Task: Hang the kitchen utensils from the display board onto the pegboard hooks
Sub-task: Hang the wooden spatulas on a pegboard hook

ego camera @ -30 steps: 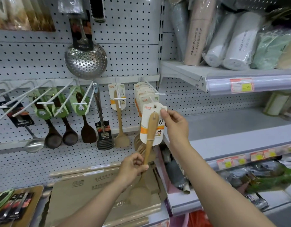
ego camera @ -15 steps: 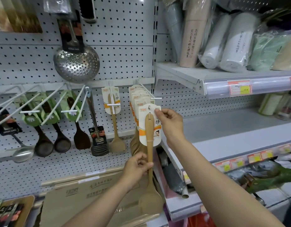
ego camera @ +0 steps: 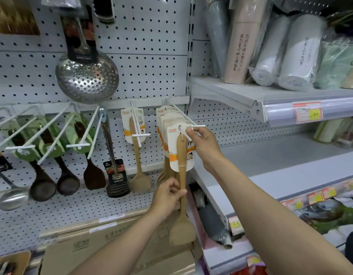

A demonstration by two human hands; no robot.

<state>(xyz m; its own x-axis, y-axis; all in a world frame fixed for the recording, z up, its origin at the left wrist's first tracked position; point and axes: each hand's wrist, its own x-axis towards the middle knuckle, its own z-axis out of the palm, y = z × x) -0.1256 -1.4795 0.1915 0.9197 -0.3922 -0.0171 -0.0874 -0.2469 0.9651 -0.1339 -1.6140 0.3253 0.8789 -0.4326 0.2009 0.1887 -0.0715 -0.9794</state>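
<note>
- Since a second ago we have raised the wooden spatula (ego camera: pixel 181 175) and swung it upright; its white card (ego camera: pixel 179 143) has moved up from below the peg's tip until its hole meets the white hook (ego camera: pixel 183 116).
- Taking that hook as our landmark, we count one spatula in our hands and a stack of carded ones (ego camera: pixel 167 118) already on the hook behind it; how many are in the stack we cannot tell.
- Left of the hook we count one more carded spatula (ego camera: pixel 137 155) on the next peg, one metal turner (ego camera: pixel 114 165), three dark wooden utensils (ego camera: pixel 69 169) on green cards and, at the edge of view, one steel ladle (ego camera: pixel 12 197).
- Above and left of the hook hangs one perforated steel skimmer (ego camera: pixel 87 76).
- Our left hand (ego camera: pixel 167 196) is curled round the spatula's handle, well below the hook.
- Our right hand (ego camera: pixel 205 144) pinches the top right corner of the card between thumb and forefinger, just beside the hook's crossbar tip, its other fingers loosely bent.
- Between our two hands the spatula hangs upright, its blade lowest, below the left hand and over a cardboard box (ego camera: pixel 92 253).
- Right of the hook, we see a grey shelf (ego camera: pixel 280 161).
</note>
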